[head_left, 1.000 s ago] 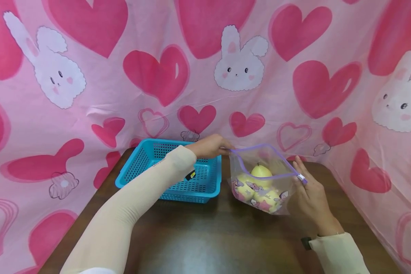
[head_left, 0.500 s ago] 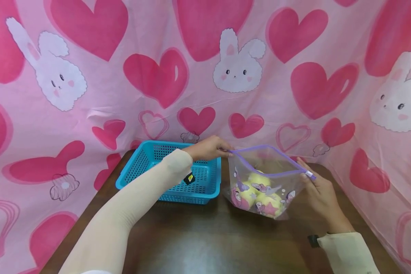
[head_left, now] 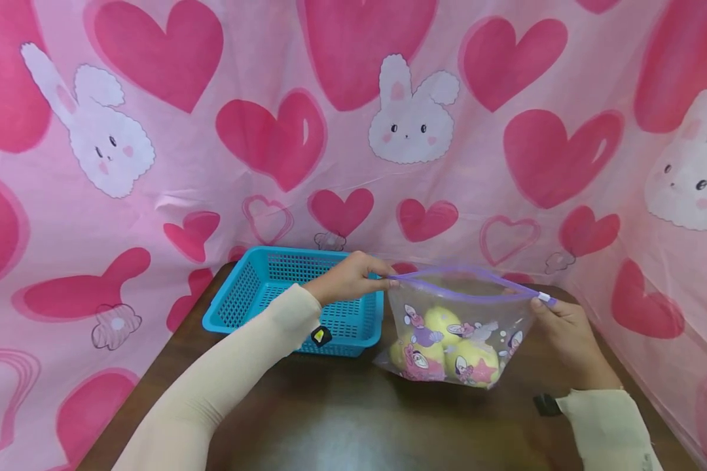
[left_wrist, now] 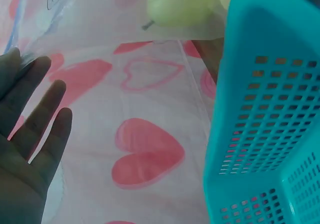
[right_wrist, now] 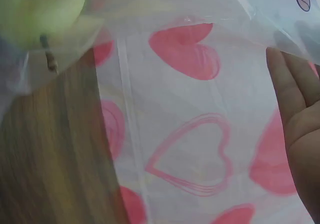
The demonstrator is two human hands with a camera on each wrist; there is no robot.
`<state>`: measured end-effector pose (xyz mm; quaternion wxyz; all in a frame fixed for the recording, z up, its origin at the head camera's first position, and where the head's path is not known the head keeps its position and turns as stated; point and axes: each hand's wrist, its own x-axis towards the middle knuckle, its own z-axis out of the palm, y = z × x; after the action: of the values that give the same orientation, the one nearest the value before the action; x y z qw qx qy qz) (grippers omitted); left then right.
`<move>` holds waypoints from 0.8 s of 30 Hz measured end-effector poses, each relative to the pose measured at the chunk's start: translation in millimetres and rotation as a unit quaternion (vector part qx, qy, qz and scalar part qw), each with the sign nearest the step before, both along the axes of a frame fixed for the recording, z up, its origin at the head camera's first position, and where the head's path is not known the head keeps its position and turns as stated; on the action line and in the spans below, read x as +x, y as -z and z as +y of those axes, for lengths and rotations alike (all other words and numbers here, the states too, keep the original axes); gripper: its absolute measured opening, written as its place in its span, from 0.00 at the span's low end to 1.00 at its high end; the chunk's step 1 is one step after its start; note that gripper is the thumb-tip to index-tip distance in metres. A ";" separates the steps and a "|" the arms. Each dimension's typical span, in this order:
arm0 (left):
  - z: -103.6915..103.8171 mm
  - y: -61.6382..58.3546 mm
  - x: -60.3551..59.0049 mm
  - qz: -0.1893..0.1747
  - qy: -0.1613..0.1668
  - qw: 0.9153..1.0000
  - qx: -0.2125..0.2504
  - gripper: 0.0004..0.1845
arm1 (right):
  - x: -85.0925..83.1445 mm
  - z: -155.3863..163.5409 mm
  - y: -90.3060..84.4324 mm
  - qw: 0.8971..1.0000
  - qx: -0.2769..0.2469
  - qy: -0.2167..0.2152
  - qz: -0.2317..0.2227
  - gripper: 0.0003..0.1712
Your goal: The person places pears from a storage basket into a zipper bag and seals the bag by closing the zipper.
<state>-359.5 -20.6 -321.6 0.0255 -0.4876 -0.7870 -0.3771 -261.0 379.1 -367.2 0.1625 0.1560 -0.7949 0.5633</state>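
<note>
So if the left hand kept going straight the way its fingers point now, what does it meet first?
The left hand points rightward along the zip bag top, whose left corner it already pinches. Going on, it would press into the bag's purple zip strip, probably before reaching the right hand; depth is unclear.

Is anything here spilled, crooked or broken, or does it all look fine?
Nothing stands out. The zip bag stands on the table with yellow fruits inside, its top edge pinched by the left hand and right hand. The blue basket sits level beside it.
</note>
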 end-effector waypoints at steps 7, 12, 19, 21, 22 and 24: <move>-2.8 18.4 3.1 -0.026 -0.036 0.997 0.070 0.12 | -17.7 2.6 9.5 0.968 -0.189 -0.158 0.043 0.18; 3.2 35.6 7.1 -0.044 -0.068 0.986 0.144 0.12 | -24.9 7.3 13.1 0.964 -0.179 -0.191 0.045 0.18; 23.7 53.2 8.5 -0.093 -0.138 0.952 0.256 0.10 | -35.3 4.9 18.7 0.966 -0.197 -0.162 0.030 0.16; 30.2 57.6 7.3 -0.104 -0.158 0.941 0.282 0.11 | -38.2 2.5 19.4 0.967 -0.199 -0.156 0.032 0.16; 32.9 59.6 6.9 -0.107 -0.168 0.935 0.294 0.11 | -39.5 1.4 19.6 0.970 -0.190 -0.149 0.036 0.15; 37.1 63.4 6.5 -0.112 -0.190 0.923 0.314 0.10 | -42.2 -0.2 19.2 0.975 -0.169 -0.139 0.037 0.14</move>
<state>-352.9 16.5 -385.0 0.1604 -0.2507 -0.7038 -0.6451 -303.2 378.9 -386.5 0.1360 0.2558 -0.6523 0.7005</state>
